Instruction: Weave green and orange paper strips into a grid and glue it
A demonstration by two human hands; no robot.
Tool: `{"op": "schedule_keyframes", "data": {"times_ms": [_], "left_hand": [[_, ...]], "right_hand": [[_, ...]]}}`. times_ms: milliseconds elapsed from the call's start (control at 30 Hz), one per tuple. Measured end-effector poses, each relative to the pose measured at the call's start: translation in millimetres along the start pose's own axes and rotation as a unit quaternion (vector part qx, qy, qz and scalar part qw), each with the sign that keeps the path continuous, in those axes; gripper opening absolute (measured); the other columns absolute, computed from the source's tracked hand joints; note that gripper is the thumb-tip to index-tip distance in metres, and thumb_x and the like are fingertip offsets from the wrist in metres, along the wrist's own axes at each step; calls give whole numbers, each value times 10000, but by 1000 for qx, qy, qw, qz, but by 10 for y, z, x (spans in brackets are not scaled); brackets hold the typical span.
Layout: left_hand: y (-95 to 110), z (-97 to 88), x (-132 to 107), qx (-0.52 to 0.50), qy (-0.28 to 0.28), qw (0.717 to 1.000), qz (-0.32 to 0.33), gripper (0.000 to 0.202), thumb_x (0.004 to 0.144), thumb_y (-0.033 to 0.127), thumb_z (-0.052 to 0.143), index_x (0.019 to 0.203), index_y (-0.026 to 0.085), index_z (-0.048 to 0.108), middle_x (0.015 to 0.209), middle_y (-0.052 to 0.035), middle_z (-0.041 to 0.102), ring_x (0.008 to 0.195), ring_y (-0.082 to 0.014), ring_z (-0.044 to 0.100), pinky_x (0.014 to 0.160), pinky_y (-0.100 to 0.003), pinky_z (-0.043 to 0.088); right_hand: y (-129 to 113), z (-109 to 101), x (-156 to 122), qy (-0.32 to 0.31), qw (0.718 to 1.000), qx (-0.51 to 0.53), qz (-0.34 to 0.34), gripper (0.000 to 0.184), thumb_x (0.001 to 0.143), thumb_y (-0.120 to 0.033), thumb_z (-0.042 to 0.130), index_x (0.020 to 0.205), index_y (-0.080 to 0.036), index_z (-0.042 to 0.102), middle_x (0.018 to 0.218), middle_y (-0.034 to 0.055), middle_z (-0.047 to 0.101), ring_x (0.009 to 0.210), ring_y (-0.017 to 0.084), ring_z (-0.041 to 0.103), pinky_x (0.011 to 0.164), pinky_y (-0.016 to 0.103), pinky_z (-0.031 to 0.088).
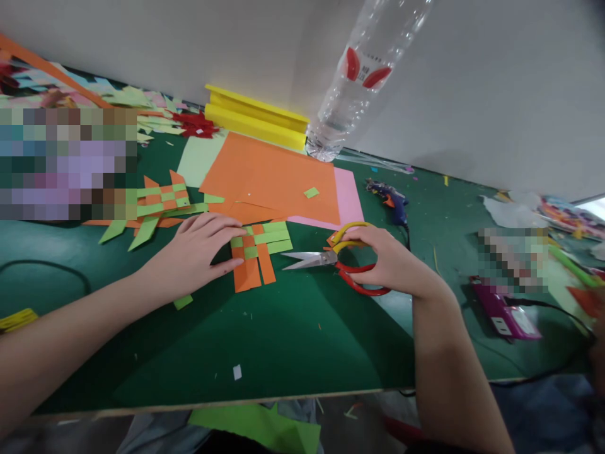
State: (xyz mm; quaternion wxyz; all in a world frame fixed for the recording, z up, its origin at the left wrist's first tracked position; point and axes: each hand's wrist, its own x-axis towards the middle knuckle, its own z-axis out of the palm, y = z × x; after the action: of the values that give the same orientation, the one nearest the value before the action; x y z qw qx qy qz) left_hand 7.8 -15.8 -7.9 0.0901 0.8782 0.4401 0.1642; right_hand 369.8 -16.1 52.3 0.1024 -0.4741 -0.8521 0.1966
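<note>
My left hand (207,244) rests at the left side of a woven piece of orange and green paper strips (259,251), its thumb and fingers closed on that edge. Loose strip ends stick out to the right and toward me. My right hand (385,260) holds scissors (326,258) with one yellow and one red handle. Their blades are slightly apart and point left, close to the strip ends but not on them. A second woven paper piece (163,199) with pointed ends lies beyond my left hand. A small orange scrap shows behind the yellow handle.
Orange sheets (278,176) lie over pink and pale green paper. Behind them stand a yellow folded paper channel (258,118) and a tilted water bottle (347,94). A glue gun (391,200) and a purple power strip (505,309) are on the right. Paper scraps (155,104) pile at back left.
</note>
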Motion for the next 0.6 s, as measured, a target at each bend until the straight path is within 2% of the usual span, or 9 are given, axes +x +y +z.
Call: {"op": "schedule_keyframes", "data": {"times_ms": [233,400,600], "left_hand": [[15,-7,-2,-4,-3,1000,-7,433,950,544,435,1243,254,568,1275,-89,606,1231,-318,499,1030,-517,368],[20,-5,1,-9,-4,1000,-10,439,946,541,450,1248,248,574,1280,-90,602,1230,-318,500,1037,-504,358],[21,-11,4,0,-9,1000,-8,479,956,561,404,1249,223,575,1272,-98,603,1221,-318,503,1034,-501,357]], "right_hand": [[-4,28,-4,-3,1000,-17,-5,381,702,-243,692,1078,-287,649,1208,20,680,1182,262,595,1028,477,438],[-11,3,-12,-13,1000,-14,1,339,721,-265,719,1056,-290,674,1194,13,692,1166,251,610,1010,447,467],[33,-3,-36,-20,1000,-23,4,316,716,-297,733,1029,-272,693,1133,27,713,1071,260,649,957,442,502]]}}
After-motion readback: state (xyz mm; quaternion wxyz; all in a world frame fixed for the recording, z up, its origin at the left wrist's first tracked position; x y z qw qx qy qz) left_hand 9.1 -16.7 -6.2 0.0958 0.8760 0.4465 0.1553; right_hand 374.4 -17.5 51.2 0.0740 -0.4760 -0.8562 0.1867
